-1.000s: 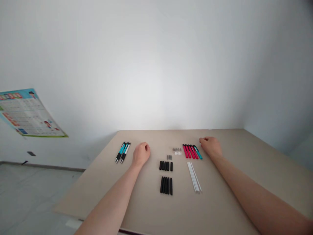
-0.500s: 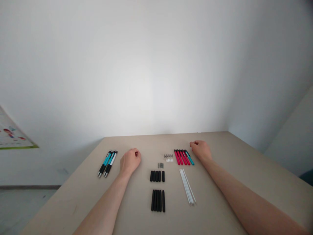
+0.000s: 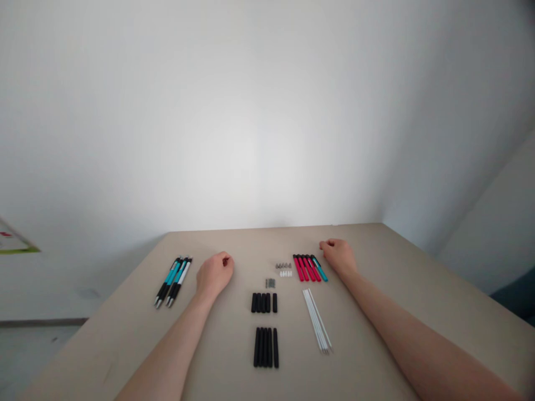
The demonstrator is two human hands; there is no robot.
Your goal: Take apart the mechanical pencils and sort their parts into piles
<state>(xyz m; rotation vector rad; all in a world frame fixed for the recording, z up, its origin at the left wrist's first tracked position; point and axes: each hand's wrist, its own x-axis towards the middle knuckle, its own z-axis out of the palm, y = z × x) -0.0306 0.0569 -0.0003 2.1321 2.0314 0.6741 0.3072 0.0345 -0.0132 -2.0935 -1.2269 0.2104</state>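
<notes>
My left hand (image 3: 215, 274) rests on the table in a loose fist, with nothing showing in it. To its left lie several assembled pens (image 3: 173, 281), blue or white with black grips. My right hand (image 3: 337, 255) lies with fingers curled at the far right, beside a row of red pen barrels (image 3: 306, 268) and one blue barrel (image 3: 320, 268). Between my hands are small metal tips (image 3: 283, 265), white plastic pieces (image 3: 286, 274) and springs (image 3: 270, 283). Nearer me sit short black grips (image 3: 261, 303), longer black tubes (image 3: 263, 347) and thin white refills (image 3: 316, 321).
The beige table (image 3: 368, 312) meets a white wall (image 3: 259, 122) at its back edge. A poster corner (image 3: 16, 239) shows on the wall at the left. Something dark blue (image 3: 516, 292) is past the table's right edge.
The view has turned slightly right, so everything sits a little further left in the picture. Both hands stay in place on the table, and the pen parts have not moved.
</notes>
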